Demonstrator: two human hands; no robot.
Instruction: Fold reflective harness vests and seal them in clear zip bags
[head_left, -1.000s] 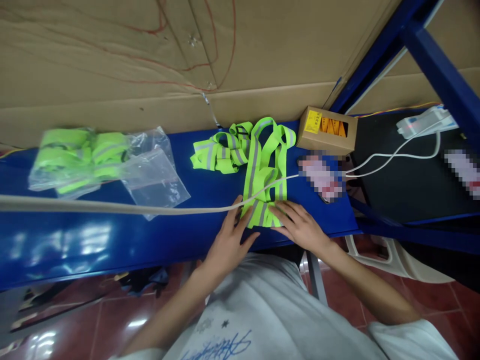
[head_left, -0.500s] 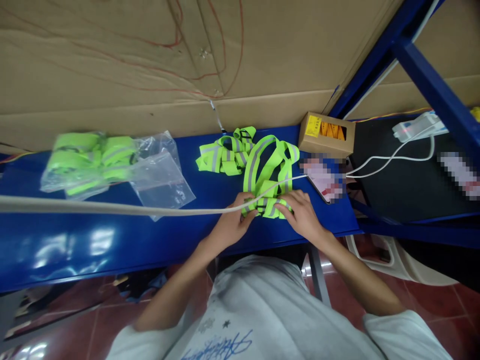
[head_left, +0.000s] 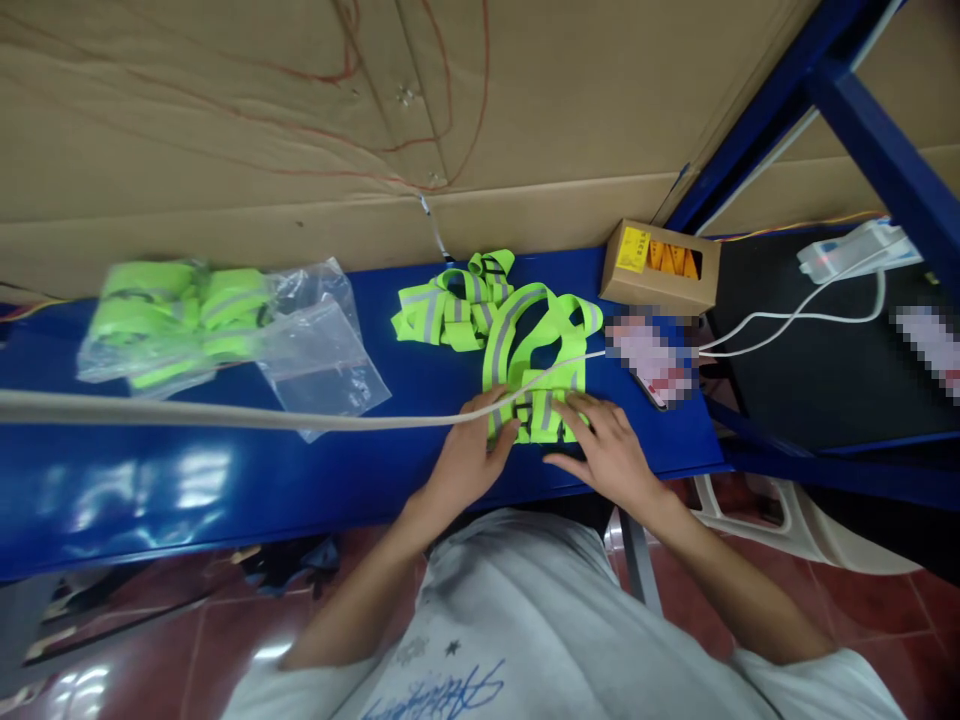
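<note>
A single view, from a camera worn on the person's head, looks forward and steeply down over the chest onto the blue shelf (head_left: 225, 480). It sits close: the near edge of the shelf crosses the lower middle of the picture, with red floor below it, and the far edge meets a cardboard wall (head_left: 225, 130) that fills the top. The left hand (head_left: 465, 465) and right hand (head_left: 611, 455) lie just right of centre, at the near edge. A blue upright (head_left: 885, 150) cuts the upper right corner.
</note>
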